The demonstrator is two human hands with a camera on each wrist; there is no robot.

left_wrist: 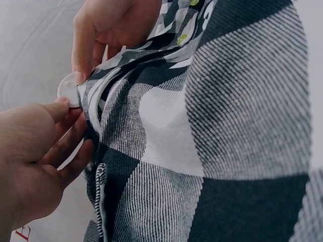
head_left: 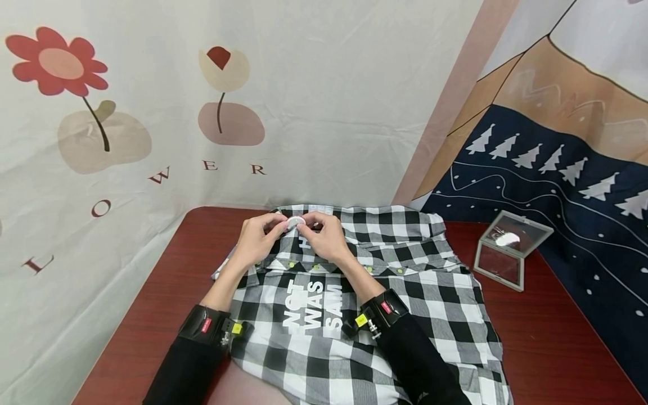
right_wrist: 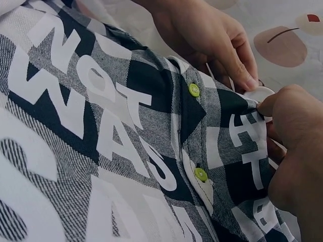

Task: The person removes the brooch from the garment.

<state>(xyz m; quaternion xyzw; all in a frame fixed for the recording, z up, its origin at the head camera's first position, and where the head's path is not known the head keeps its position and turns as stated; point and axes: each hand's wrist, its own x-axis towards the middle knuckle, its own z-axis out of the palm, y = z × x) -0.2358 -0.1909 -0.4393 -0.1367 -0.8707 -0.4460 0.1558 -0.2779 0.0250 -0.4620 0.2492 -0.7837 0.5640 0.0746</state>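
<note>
A black-and-white checked shirt (head_left: 420, 315) with white lettering lies spread on the table. At its far edge is a small white round disc (head_left: 295, 223), between the fingertips of both hands. The left hand (head_left: 255, 239) pinches the disc from the left; in the left wrist view its thumb lies on the disc (left_wrist: 65, 92). From the other side the right hand (head_left: 326, 239) pinches the disc where it meets the shirt's edge. In the right wrist view, green buttons (right_wrist: 201, 175) run along the shirt's placket. Fingers partly cover the disc, and its underside is hidden.
A hinged square case (head_left: 498, 264) with shiny panels stands open at the right of the reddish-brown table (head_left: 547, 337). Behind the table hangs a pale cloth (head_left: 329, 101) with printed flowers; a dark blue printed cloth (head_left: 582, 264) hangs at the right.
</note>
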